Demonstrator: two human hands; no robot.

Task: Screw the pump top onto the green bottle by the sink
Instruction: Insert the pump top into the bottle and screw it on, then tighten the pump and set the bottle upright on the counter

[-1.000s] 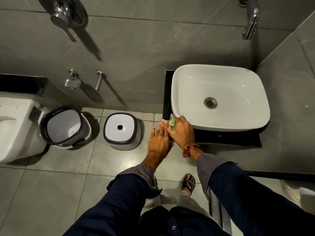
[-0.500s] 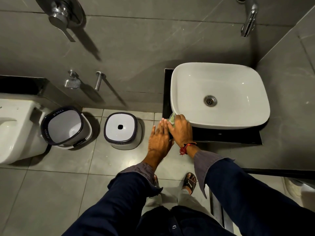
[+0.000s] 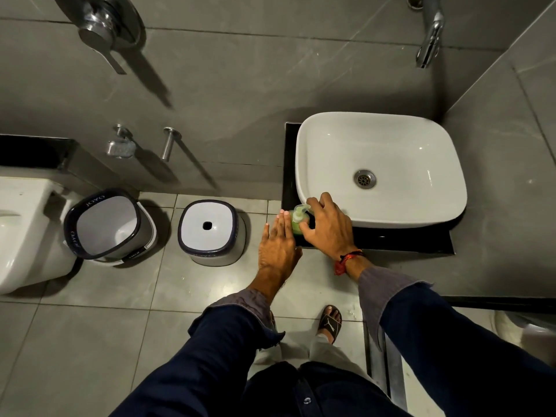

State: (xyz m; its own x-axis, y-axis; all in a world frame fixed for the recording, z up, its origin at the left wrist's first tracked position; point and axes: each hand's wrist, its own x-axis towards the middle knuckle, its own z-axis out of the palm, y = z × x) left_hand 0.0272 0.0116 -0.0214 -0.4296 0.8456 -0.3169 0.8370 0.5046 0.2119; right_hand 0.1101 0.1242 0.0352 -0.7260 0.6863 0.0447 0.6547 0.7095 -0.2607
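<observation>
A green bottle [image 3: 298,225] stands upright on the black counter [image 3: 391,240] at the front left corner of the white sink [image 3: 421,139]. A pale pump top [image 3: 300,212] sits on its neck. My right hand [image 3: 328,230] is spread over the bottle's right side, with fingertips touching the pump top and the bottle. My left hand [image 3: 278,245] lies flat against the bottle's left side, fingers straight and together. Whether either hand truly grips is hard to tell.
A chrome tap [image 3: 430,37] hangs over the sink. On the floor to the left stand a white stool [image 3: 210,233] and a tilted bucket [image 3: 111,227], with a toilet [image 3: 21,230] at the far left. My sandalled foot [image 3: 329,323] is below.
My right hand has slid off the top of the bottle toward its right side, so the pump top and green body now show. The left hand stays beside it.
</observation>
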